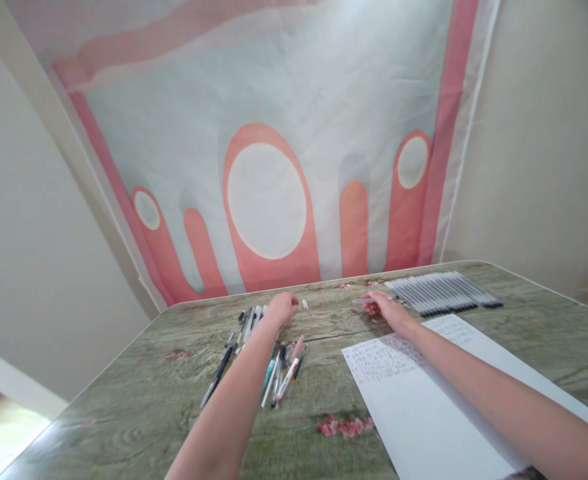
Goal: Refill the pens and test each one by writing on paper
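Note:
My left hand (283, 309) is over the far middle of the table, its fingers curled together; whatever they may hold is too small to make out. Just right of it lies a small white piece (305, 305). My right hand (381, 305) holds a clear pen (361, 301), which points left, beside a neat row of clear pens with dark caps (439, 292). Under my left forearm and to its right is a loose pile of pens and markers (287, 370). More pens (249, 325) lie left of my left hand, and a long black pen (220, 373) is left of my forearm.
White paper with handwriting (414, 407) lies on the right under my right forearm. The wood-patterned table (139, 387) has printed pink flowers. A pink and white patterned cloth (294, 87) hangs behind the table's far edge, between plain walls.

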### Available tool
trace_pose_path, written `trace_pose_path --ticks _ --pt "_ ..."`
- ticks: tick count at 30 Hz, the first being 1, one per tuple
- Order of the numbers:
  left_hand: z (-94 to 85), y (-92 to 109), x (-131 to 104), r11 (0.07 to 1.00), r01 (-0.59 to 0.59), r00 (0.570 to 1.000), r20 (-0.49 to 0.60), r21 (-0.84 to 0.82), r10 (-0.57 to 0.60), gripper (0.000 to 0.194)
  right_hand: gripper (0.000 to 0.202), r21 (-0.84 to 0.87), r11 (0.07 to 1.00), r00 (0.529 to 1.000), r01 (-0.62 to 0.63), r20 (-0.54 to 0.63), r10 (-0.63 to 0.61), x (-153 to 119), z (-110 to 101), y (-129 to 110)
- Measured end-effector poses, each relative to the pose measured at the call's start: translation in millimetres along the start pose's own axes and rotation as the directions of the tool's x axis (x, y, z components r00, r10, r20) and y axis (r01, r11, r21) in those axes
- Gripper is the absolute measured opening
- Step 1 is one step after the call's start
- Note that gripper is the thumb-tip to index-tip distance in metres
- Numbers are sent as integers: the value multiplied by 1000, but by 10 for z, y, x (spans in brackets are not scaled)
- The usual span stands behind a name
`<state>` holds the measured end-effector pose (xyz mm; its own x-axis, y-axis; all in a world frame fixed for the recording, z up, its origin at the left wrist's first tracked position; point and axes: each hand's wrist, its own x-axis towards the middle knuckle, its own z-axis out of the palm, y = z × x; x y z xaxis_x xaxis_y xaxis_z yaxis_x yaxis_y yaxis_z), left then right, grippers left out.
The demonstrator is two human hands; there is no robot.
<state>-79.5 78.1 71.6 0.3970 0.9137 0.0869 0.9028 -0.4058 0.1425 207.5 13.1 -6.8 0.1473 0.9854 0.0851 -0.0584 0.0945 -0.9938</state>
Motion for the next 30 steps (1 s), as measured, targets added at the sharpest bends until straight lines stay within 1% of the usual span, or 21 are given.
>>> trace_pose_path --ticks 2,5,11,17,19,21,23,24,25,26,27,28,30 --pt "40 -139 55 999 36 999 3 24 -36 19 27 5 1000 1000 6 5 -6 -6 6 -2" --pt "135 -198 117 997 63 998 2 45 -64 19 27 7 1000 1000 12 12 -12 -13 15 -9" --pt "243 -102 200 995 84 996 0 58 -84 16 26 11 1000 1000 7 -2 -7 -40 34 -51" --pt "254 -41 197 994 107 994 -31 16 -107 12 26 20 1000 1000 -2 -4 2 -55 42 -66" --pt "223 4 163 995 96 993 -74 -17 -97 12 26 19 1000 1000 5 -3 -5 -47 39 -59" --pt "196 103 106 996 71 988 -135 -53 -77 14 26 18 1000 1000 5 2 -5 -37 36 -53" --pt "213 276 28 992 32 979 -195 -118 -55 18 25 10 1000 1000 2 5 -2 -34 33 -55" --pt "248 389 -16 985 1 974 -224 -170 -40 18 25 1 1000 1000 6 6 -6 -39 32 -61" --pt "304 513 -60 937 -64 962 -270 -344 -34 14 25 -14 1000 1000 17 5 -17 -48 32 -70" --pt "376 642 -102 850 -116 959 -282 -514 -39 11 24 -35 999 999 35 4 -35 -61 31 -81" --pt "459 768 -140 740 -125 964 -258 -660 -67 9 24 -63 996 998 59 2 -59 -78 31 -94" --pt "547 883 -173 626 -99 974 -203 -773 -97 7 23 -97 992 996 85 -1 -85 -97 32 -107" --pt "706 1054 -220 413 -3 983 -79 -911 -166 8 24 -156 979 992 128 -5 -130 -133 31 -133"
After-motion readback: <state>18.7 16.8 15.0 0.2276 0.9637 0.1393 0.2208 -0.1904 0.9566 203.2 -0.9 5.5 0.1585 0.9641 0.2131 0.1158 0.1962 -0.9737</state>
